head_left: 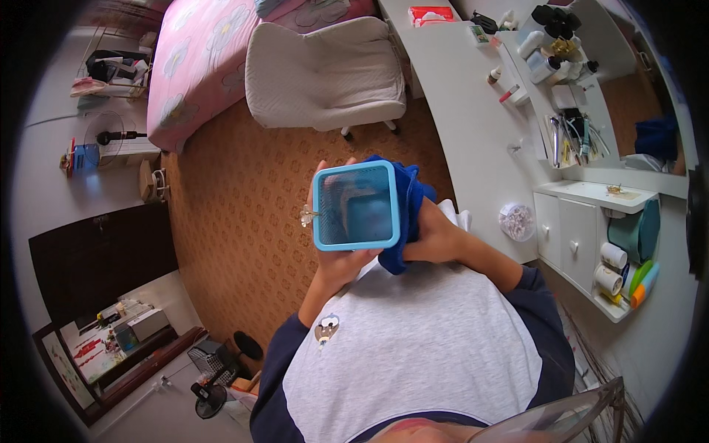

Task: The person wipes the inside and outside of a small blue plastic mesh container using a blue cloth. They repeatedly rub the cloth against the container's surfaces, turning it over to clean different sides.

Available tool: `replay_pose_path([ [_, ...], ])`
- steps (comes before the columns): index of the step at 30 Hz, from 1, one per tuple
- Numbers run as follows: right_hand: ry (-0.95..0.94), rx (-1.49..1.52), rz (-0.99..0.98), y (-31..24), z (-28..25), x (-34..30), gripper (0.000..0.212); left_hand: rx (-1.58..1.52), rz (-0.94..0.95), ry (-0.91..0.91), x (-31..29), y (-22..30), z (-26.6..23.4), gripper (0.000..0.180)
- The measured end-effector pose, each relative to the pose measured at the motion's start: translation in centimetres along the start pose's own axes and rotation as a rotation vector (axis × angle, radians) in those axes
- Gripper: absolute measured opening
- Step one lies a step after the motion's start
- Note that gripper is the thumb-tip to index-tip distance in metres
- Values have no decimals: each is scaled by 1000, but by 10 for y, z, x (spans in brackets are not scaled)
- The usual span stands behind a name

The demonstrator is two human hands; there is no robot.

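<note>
A light blue square pen holder with mesh walls is held in front of my chest, its open top facing up. I see down into it and make out nothing lying inside. My left hand is closed round its left and near sides, with fingertips showing past the far rim. A clear flower-shaped ornament sits at the holder's left side; I cannot tell what it is fixed to. A dark blue cloth is pressed to the holder's right side by my right hand, whose fingers are partly hidden in the folds.
To the right runs a white dressing table with bottles, tools and a mirror. A round tub of white pieces stands near its edge, beside a small white cabinet. Ahead are a white padded chair and a pink bed.
</note>
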State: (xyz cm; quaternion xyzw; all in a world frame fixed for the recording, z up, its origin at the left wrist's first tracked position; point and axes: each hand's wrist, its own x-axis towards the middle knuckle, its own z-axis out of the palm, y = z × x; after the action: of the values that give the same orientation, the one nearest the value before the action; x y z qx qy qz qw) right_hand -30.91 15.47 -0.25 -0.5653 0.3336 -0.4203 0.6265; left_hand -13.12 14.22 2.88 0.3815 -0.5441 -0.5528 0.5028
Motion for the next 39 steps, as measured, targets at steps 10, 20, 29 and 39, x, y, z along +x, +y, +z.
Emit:
replay_pose_path([
  [10, 260, -90, -169, 2, 4, 15, 33, 293, 123, 108, -4, -7, -19, 107],
  [20, 275, 259, 80, 13, -8, 24, 33, -145, -173, 31, 3, -2, -20, 107],
  [29, 270, 396, 174, 24, -12, 21, 64, 36, -326, -64, 9, 3, -12, 91],
  [39, 238, 460, 270, 26, -16, 17, 63, 64, -340, -83, -1, -1, -3, 76],
])
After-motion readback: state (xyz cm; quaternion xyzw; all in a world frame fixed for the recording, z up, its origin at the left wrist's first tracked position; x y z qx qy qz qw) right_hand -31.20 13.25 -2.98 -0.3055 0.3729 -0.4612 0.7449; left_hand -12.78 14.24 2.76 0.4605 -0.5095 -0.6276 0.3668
